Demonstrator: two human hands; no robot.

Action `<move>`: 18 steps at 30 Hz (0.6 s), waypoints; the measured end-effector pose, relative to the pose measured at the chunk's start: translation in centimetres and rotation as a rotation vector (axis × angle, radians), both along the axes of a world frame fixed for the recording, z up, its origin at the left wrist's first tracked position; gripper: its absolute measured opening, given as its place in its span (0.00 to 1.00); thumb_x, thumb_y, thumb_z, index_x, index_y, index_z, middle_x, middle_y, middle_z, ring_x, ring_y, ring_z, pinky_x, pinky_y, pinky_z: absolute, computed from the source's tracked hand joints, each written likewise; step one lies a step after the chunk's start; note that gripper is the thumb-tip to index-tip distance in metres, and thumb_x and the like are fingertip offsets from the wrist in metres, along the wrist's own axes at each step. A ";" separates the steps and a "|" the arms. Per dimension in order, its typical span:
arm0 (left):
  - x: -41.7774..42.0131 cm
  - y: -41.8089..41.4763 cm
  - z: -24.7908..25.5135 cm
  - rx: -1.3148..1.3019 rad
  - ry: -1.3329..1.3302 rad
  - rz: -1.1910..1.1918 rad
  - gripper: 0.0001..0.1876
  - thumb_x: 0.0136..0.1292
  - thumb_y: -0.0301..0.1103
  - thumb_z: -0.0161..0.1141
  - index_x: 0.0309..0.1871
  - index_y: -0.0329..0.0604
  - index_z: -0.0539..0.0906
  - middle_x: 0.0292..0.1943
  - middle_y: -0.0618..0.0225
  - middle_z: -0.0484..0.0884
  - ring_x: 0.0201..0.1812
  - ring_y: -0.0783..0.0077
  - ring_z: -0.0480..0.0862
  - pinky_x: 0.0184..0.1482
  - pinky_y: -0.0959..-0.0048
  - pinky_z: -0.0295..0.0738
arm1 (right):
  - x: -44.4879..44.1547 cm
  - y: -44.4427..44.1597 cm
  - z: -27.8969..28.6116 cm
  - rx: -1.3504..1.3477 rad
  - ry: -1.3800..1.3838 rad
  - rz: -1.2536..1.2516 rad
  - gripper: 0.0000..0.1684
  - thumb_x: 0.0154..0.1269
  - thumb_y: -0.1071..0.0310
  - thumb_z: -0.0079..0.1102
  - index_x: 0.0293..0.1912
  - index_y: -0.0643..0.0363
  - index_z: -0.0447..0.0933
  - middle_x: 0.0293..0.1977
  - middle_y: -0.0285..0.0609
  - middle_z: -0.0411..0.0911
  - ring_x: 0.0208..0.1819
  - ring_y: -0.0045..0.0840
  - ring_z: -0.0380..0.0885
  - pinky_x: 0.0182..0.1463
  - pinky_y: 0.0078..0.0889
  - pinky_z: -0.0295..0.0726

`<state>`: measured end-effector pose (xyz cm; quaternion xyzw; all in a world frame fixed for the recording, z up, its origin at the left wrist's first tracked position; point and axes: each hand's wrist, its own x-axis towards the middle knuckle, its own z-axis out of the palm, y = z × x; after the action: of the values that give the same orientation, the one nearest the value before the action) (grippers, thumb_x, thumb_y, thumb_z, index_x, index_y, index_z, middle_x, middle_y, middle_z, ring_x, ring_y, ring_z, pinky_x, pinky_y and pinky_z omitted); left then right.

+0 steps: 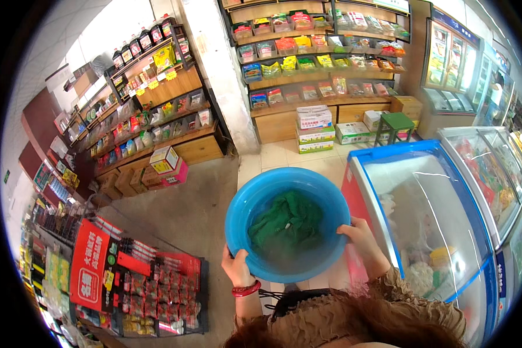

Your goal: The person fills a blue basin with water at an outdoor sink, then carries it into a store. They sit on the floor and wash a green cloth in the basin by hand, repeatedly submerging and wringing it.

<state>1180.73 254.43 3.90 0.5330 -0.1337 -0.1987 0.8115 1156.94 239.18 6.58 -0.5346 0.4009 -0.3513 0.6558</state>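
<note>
A round blue plastic basin [238,204] is held up in front of my body by its rim. Crumpled green cloth [289,217] lies inside, and the lower part of the basin's inside looks hazy. My left hand [238,266] grips the near-left rim with the thumb over the edge; a red bangle [246,289] circles that wrist. On the right side my right hand [361,235] clasps the rim, thumb on top and fingers hidden below.
A glass-topped chest freezer [422,209] stands close on my right. To the left is a red display rack [156,291] of packets. Wall shelves [322,78], stacked cartons [315,128] and a green stool [395,122] are ahead; a person [496,98] is far right.
</note>
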 end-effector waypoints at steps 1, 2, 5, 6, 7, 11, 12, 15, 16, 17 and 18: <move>1.6 -1.0 0.3 -0.024 0.003 0.003 0.20 0.46 0.16 0.48 0.46 0.27 0.75 0.34 0.66 0.78 0.31 0.77 0.75 0.36 0.79 0.70 | 2.1 -1.3 -0.2 0.007 -0.013 0.020 0.13 0.49 0.72 0.57 0.37 0.69 0.77 0.25 0.41 0.76 0.23 0.24 0.74 0.24 0.23 0.71; 3.3 -2.0 0.4 -0.047 0.006 0.012 0.20 0.46 0.16 0.49 0.47 0.27 0.75 0.34 0.67 0.78 0.31 0.79 0.74 0.36 0.80 0.70 | 4.0 -2.9 -1.0 -0.012 -0.005 0.021 0.13 0.50 0.72 0.57 0.37 0.68 0.77 0.26 0.40 0.77 0.23 0.23 0.75 0.25 0.23 0.72; 9.2 -4.4 -0.2 0.087 0.025 0.097 0.21 0.46 0.17 0.50 0.48 0.29 0.76 0.35 0.67 0.78 0.32 0.78 0.75 0.36 0.80 0.70 | 10.6 -7.8 -2.7 0.007 0.016 0.122 0.12 0.49 0.71 0.58 0.36 0.67 0.77 0.26 0.39 0.77 0.23 0.22 0.74 0.25 0.23 0.72; 10.8 -5.6 -1.4 0.147 -0.012 0.133 0.21 0.46 0.18 0.51 0.48 0.30 0.76 0.35 0.68 0.79 0.32 0.78 0.75 0.36 0.79 0.71 | 12.4 -9.7 -3.3 0.007 0.022 0.135 0.11 0.49 0.72 0.57 0.34 0.67 0.77 0.25 0.38 0.77 0.22 0.22 0.74 0.25 0.23 0.72; 12.2 -8.0 -2.2 0.193 -0.040 0.155 0.20 0.46 0.19 0.52 0.47 0.31 0.77 0.35 0.68 0.79 0.33 0.78 0.76 0.36 0.79 0.71 | 12.7 -12.4 -4.2 -0.021 0.036 0.155 0.10 0.49 0.73 0.56 0.34 0.68 0.76 0.25 0.38 0.76 0.22 0.20 0.73 0.25 0.22 0.72; 17.5 -15.4 -2.0 0.179 -0.071 0.132 0.23 0.47 0.19 0.53 0.51 0.30 0.75 0.37 0.68 0.80 0.36 0.76 0.77 0.41 0.77 0.72 | 17.8 -19.6 -4.0 0.011 -0.027 0.158 0.12 0.49 0.73 0.53 0.35 0.68 0.75 0.24 0.35 0.75 0.21 0.17 0.72 0.22 0.17 0.69; 19.2 -15.7 -1.9 0.175 -0.061 0.168 0.23 0.47 0.19 0.53 0.52 0.30 0.75 0.38 0.67 0.79 0.36 0.76 0.77 0.41 0.77 0.72 | 20.4 -20.6 -3.7 0.028 0.001 0.188 0.12 0.49 0.73 0.53 0.35 0.67 0.75 0.23 0.34 0.74 0.20 0.17 0.71 0.21 0.17 0.69; 24.9 -17.1 -2.1 0.172 -0.056 0.266 0.24 0.47 0.20 0.52 0.53 0.30 0.74 0.39 0.67 0.79 0.37 0.76 0.77 0.42 0.78 0.72 | 28.6 -23.7 -3.5 0.060 0.046 0.243 0.12 0.49 0.72 0.53 0.36 0.66 0.75 0.23 0.33 0.74 0.20 0.15 0.70 0.19 0.17 0.70; 26.1 -18.0 -1.9 0.180 -0.055 0.315 0.24 0.47 0.20 0.52 0.53 0.30 0.74 0.39 0.67 0.79 0.37 0.76 0.77 0.41 0.78 0.72 | 31.2 -25.1 -3.3 0.066 0.062 0.258 0.12 0.48 0.72 0.53 0.36 0.65 0.75 0.23 0.33 0.73 0.19 0.15 0.70 0.19 0.17 0.70; 27.5 -18.9 -1.7 0.190 -0.055 0.361 0.24 0.47 0.20 0.52 0.53 0.30 0.74 0.39 0.67 0.79 0.37 0.76 0.77 0.41 0.78 0.72 | 33.9 -26.7 -3.0 0.061 0.040 0.327 0.13 0.48 0.72 0.53 0.36 0.65 0.75 0.23 0.34 0.74 0.19 0.15 0.70 0.19 0.18 0.71; 28.7 -20.0 -2.1 0.179 -0.030 0.408 0.24 0.47 0.20 0.52 0.52 0.30 0.74 0.38 0.67 0.79 0.36 0.77 0.77 0.41 0.79 0.72 | 36.2 -28.4 -2.9 0.052 0.031 0.381 0.13 0.48 0.72 0.53 0.36 0.66 0.75 0.23 0.34 0.74 0.20 0.15 0.71 0.20 0.18 0.72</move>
<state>1209.46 234.40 1.83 0.6220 -0.0169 -0.0336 0.7821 1193.13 210.76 3.72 -0.5889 0.3116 -0.2021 0.7178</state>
